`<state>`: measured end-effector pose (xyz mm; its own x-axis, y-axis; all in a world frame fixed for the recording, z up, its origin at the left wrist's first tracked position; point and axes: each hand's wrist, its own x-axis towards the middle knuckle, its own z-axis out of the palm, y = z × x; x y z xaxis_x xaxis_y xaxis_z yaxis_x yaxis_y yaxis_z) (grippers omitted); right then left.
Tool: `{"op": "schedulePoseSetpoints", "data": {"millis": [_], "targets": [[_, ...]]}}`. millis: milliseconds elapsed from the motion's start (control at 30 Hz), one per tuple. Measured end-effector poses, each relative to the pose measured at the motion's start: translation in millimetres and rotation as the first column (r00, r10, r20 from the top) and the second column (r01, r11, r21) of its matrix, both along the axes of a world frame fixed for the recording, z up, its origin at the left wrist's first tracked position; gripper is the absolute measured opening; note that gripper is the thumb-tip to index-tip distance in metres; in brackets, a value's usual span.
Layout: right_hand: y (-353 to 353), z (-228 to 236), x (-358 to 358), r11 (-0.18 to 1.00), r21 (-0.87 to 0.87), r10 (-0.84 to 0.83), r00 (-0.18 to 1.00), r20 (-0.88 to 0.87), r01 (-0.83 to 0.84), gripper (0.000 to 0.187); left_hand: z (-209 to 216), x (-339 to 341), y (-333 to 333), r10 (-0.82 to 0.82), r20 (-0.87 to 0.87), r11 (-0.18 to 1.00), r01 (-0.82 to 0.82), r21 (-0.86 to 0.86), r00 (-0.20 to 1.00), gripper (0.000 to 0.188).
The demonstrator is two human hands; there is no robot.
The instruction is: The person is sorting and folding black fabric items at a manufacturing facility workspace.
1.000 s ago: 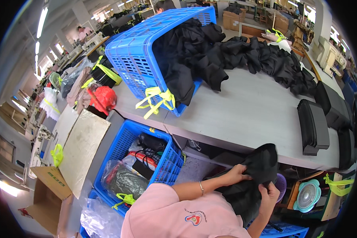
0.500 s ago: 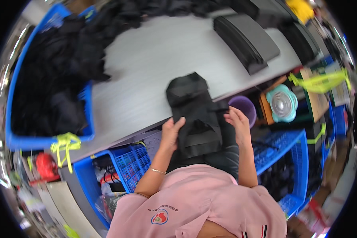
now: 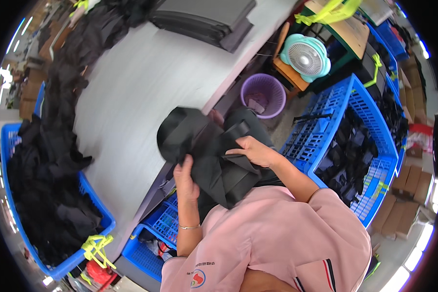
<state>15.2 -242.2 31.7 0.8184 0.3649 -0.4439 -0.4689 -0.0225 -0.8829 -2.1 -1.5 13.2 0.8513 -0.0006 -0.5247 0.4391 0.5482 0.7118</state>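
Note:
A floppy black sewn fabric piece (image 3: pixel 218 170), with flaps and a curved end, hangs over my lap at the table's front edge. My left hand (image 3: pixel 185 181) pinches its left side, thumb and fingers closed on the cloth. At its right side my right hand (image 3: pixel 255 152) grips a folded part, fingers bent round it. The far end of the piece rests against the edge of the grey table (image 3: pixel 126 92). Folds hide the underside, and which finished article it is I cannot tell.
A blue crate (image 3: pixel 107 221) of black fabric stands left, more cloth (image 3: pixel 65 82) heaped behind it. Stacked black panels (image 3: pixel 199 22) lie at the far side. To the right are a purple bin (image 3: pixel 264 95), a turquoise fan (image 3: pixel 305 57) and a blue basket (image 3: pixel 321 141) of black pieces.
My view has turned to the right. The fabric piece has been tilted and folded nearer my body, and my right hand has come in from its side to grip it.

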Motion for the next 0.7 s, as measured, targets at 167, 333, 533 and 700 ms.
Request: {"op": "schedulePoseSetpoints", "data": {"millis": [167,333,533,700], "targets": [[-12.0,-14.3,-36.1,0.911,0.364,-0.163,0.980,-0.114,0.194,0.043,-13.6,23.5,3.2,0.043,0.018,0.986,-0.039,-0.159,0.999,0.042],[-63.7,4.2,-69.7,0.881,0.459,-0.067,0.990,-0.123,0.116,0.076,15.0,31.6,-7.8,0.058,-0.042,0.928,-0.070,-0.366,0.997,0.056],[-35.8,-4.8,-105.2,0.624,0.523,-0.453,0.814,-0.363,0.580,0.056,13.5,12.6,-78.1,-0.049,0.101,0.997,0.043,0.058,0.994,0.049],[-91.8,-35.8,-134.3,0.194,0.265,-0.901,0.279,-0.333,0.944,0.041,30.1,-18.2,-110.2,-0.409,0.208,0.912,0.391,0.123,0.889,0.056]]}}
